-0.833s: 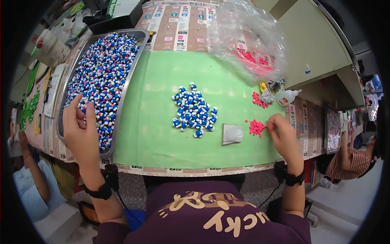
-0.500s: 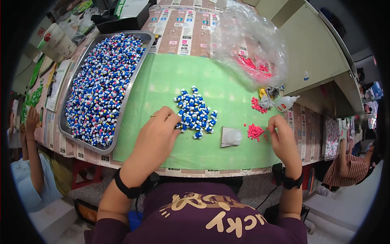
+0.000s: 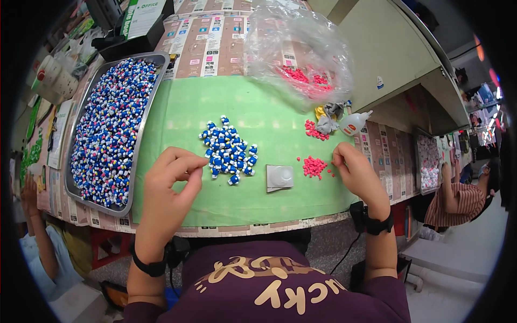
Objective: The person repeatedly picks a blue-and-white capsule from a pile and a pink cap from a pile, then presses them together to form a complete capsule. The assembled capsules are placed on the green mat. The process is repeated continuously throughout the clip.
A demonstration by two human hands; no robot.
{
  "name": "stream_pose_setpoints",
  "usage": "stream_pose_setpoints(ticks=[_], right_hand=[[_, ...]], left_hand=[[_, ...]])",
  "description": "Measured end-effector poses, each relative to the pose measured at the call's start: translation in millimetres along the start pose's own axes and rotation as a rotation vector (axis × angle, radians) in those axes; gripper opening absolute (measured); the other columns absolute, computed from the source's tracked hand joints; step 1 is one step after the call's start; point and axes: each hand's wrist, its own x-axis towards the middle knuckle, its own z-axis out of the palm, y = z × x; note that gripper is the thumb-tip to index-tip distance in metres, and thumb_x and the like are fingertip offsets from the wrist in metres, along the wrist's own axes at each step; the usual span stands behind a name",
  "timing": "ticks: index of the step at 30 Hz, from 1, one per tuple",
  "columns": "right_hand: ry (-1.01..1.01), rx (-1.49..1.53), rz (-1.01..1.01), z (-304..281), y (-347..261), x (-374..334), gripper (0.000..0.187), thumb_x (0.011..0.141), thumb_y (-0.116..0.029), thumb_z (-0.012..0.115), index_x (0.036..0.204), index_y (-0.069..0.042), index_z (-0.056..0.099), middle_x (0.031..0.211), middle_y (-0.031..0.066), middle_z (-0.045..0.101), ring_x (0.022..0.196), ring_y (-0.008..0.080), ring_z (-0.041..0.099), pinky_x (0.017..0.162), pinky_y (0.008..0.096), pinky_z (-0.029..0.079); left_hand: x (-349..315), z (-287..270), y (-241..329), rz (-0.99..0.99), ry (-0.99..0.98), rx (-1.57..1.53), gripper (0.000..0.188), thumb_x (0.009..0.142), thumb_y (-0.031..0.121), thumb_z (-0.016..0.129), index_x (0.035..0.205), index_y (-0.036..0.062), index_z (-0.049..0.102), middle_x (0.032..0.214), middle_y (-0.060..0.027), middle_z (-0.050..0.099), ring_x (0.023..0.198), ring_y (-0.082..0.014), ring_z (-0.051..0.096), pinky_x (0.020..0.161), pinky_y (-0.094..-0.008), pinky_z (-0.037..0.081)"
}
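Hovering over the green mat [image 3: 177, 116], the left hand [image 3: 168, 185] has its fingers curled with thumb and fingertips pinched together just left of the pile of blue-and-white pieces [image 3: 229, 149]; can't tell if anything tiny sits in the pinch. The right hand [image 3: 356, 173] rests near the tabletop's front edge, fingers bent, fingertips right beside the small pink pile [image 3: 313, 167]. A white square dish [image 3: 280, 177] sits between the hands. The metal tray [image 3: 141, 137] full of pieces lines the mat's left side. Open mat stretches behind the blue pile.
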Motion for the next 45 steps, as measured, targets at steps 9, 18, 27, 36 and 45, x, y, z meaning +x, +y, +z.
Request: stream_pose_setpoints(ticks=[9,18,27,36,45], right_hand=[[-0.040,0.530,-0.235,12,-109,14,0.024,0.074,0.015,0.059,0.079,-0.004,0.045,0.088,0.0082,0.058,0.080,0.0240,0.056,0.076,0.0329,0.044],[-0.012,0.397,-0.371,35,-129,9,0.025,0.071,0.014,0.060,0.086,-0.004,0.053,0.092,0.0090,0.059,0.088,0.0272,0.058,0.082,0.0358,0.043],[-0.055,0.253,-0.209,18,-91,25,0.021,0.072,0.013,0.055,0.081,-0.004,0.046,0.079,0.0083,0.051,0.078,0.0294,0.053,0.078,0.0382,0.041],[-0.106,-0.055,-0.274,23,-90,34,0.022,0.072,0.011,0.050,0.083,-0.007,0.047,0.076,0.0072,0.051,0.078,0.0285,0.054,0.083,0.0391,0.037],[-0.159,0.112,-0.159,14,-101,38,0.019,0.078,0.012,0.053,0.081,-0.006,0.045,0.079,0.0069,0.054,0.079,0.0240,0.056,0.084,0.0357,0.041]], left_hand=[[-1,34,25,-0.161,-0.358,-0.647,0.013,0.089,-0.003,0.064,0.101,-0.0020,0.068,0.102,-0.0074,0.062,0.087,-0.0132,0.062,0.070,-0.0239,0.055],[-3,33,10,-0.250,-0.498,-0.859,0.008,0.090,0.002,0.068,0.096,-0.0033,0.068,0.096,-0.0058,0.060,0.080,-0.0100,0.059,0.063,-0.0233,0.053],[-2,34,12,-0.342,-0.328,-0.781,0.018,0.090,-0.002,0.064,0.107,-0.0024,0.069,0.104,-0.0085,0.065,0.088,-0.0136,0.065,0.077,-0.0257,0.055],[-12,13,-2,-0.315,-0.200,-0.720,0.023,0.089,-0.002,0.066,0.112,-0.0028,0.066,0.107,-0.0077,0.066,0.097,-0.0133,0.063,0.081,-0.0265,0.055],[-13,15,1,-0.344,-0.163,-0.884,0.020,0.089,-0.004,0.066,0.108,-0.0042,0.063,0.105,-0.0114,0.067,0.095,-0.0195,0.069,0.082,-0.0287,0.056]])
